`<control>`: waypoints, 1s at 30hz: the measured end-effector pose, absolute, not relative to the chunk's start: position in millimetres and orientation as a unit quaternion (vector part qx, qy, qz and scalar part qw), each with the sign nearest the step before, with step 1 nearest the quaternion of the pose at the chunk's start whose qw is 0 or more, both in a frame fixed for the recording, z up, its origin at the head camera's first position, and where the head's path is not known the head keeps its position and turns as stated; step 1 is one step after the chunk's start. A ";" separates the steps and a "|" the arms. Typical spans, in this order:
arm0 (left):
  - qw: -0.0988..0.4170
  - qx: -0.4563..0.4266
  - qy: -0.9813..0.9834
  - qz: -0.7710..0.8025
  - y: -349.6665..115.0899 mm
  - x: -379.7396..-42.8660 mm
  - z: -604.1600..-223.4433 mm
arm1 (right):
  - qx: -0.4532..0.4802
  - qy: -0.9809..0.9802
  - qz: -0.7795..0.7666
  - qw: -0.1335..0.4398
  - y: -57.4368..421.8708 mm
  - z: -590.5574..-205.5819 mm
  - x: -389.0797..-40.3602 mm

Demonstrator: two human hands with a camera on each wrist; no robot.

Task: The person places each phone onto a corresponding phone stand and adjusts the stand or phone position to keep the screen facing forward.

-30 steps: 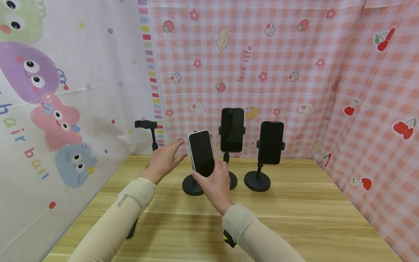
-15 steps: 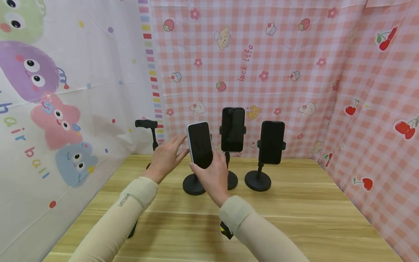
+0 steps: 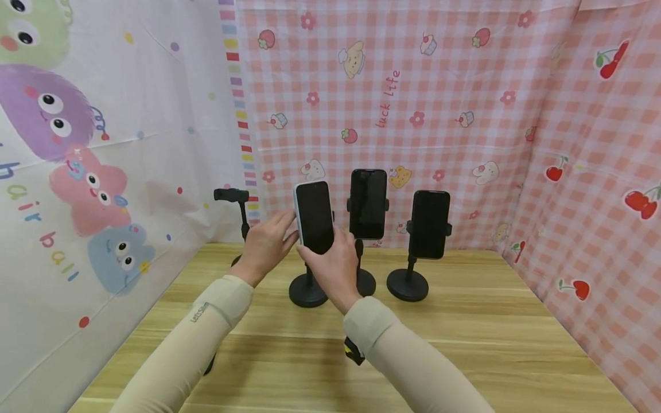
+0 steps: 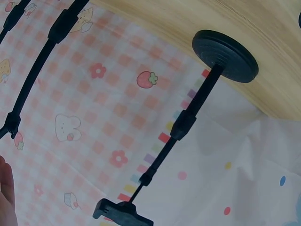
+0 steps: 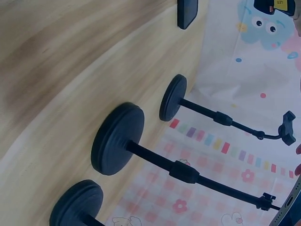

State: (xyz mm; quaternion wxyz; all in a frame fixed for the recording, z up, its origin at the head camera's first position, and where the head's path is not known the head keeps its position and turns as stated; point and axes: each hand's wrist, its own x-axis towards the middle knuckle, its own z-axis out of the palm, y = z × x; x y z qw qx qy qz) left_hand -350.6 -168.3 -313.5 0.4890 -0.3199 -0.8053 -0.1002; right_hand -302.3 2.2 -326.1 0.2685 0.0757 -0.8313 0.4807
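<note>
My right hand grips the lower part of a smartphone in a pale case, thumb on its left edge and fingers on its right. The phone is upright with its dark screen facing me, in front of a black phone stand. The phone hides the stand's clamp. My left hand is at the phone's left edge, fingers extended with the tips right at the case. In the left wrist view only a sliver of the left hand shows. The right wrist view catches the phone's bottom edge.
Two more stands hold black phones to the right. At the left, a stand's bare clamp sticks up behind my left hand. Another phone lies on the wooden table. Patterned cloths enclose the back and sides.
My right hand has raised the phone and shifted it slightly left, up over the stand. The left hand has come right to the phone's edge.
</note>
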 end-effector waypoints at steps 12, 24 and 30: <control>0.502 -0.342 -0.785 -0.118 -165.4 -353.2 -310.4 | 0.083 -0.821 0.492 0.279 -1.6 -322.6 -304.6; 0.481 -0.357 -0.789 -0.136 -166.6 -357.4 -308.7 | 0.082 -0.827 0.492 0.260 1.0 -321.8 -308.2; 0.470 -0.364 -0.791 -0.143 -167.1 -356.7 -307.4 | 0.079 -0.830 0.492 0.253 1.8 -322.2 -309.0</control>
